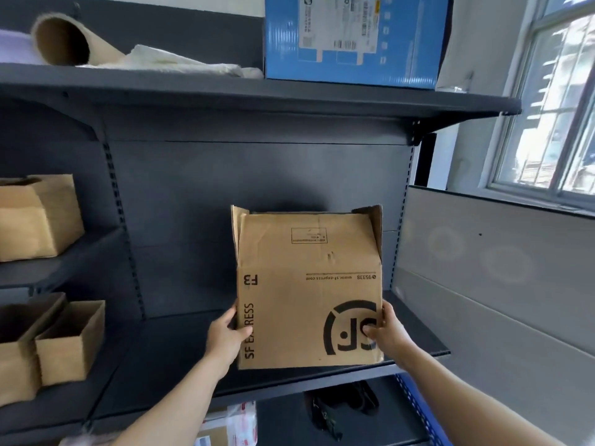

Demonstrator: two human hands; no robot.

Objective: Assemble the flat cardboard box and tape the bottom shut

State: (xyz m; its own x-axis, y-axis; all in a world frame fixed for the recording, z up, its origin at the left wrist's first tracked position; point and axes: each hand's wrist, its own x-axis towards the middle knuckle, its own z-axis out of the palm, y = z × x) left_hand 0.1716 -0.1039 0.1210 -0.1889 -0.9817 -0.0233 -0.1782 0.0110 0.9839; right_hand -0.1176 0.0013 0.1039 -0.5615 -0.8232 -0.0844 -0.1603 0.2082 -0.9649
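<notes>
A brown cardboard box (302,284) with black SF Express print stands on the dark shelf (180,349), its printing turned sideways and upside down. Flaps stick up at its far top corners. My left hand (225,336) grips the box's lower left edge, thumb on the front face. My right hand (384,333) grips the lower right edge, thumb over the round logo. No tape is in view.
Several open brown boxes (69,342) sit on the shelves at the left. On the upper shelf lie a cardboard tube (61,43), white cloth and a blue carton (354,40). A grey panel (495,278) and a window are at the right. Packages lie below.
</notes>
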